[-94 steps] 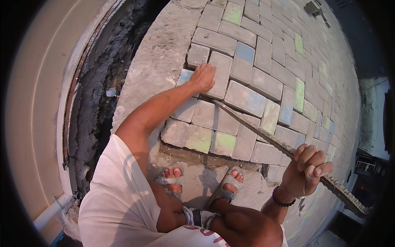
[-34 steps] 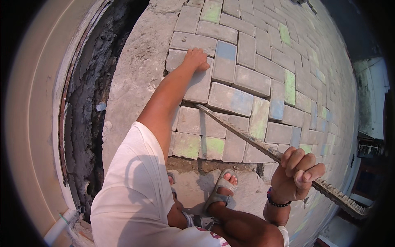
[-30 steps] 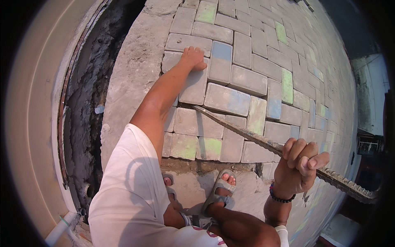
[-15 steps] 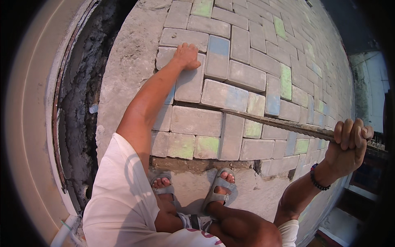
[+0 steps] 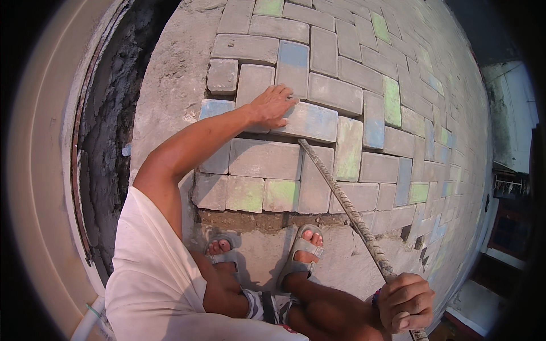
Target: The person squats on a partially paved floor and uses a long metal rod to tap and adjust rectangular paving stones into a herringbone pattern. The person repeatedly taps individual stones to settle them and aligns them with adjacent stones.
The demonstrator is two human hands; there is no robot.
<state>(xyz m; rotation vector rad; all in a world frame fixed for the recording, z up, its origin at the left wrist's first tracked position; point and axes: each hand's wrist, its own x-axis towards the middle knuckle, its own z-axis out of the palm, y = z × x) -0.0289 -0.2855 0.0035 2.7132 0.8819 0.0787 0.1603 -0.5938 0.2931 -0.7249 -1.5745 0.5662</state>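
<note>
My right hand (image 5: pixel 405 304) is wrapped round a ribbed steel rod (image 5: pixel 355 219) at the lower right. The rod slants up and to the left, and its far tip meets the gap under the front edge of a grey paving block (image 5: pixel 311 121) with a blue patch. On that block's left end and the grey block (image 5: pixel 254 85) beside it lies my left hand (image 5: pixel 272 107), fingers stretched out, holding nothing. A small squarish block (image 5: pixel 222 77) stands to the left of these. In front of the gap is a long grey block (image 5: pixel 265 159).
Interlocking pavers (image 5: pixel 364 51), some painted green or blue, spread away to the right. Rough concrete (image 5: pixel 170 79) borders them on the left, beside a dark trench (image 5: pixel 111 113) and a beige wall (image 5: pixel 40 148). My sandalled feet (image 5: pixel 307 244) rest on concrete below the pavers' broken front edge.
My right hand has swung down and inward, turning the rod steeper with its tip still near the gap. My left hand has moved right and nearer, onto the blue-patched block's end.
</note>
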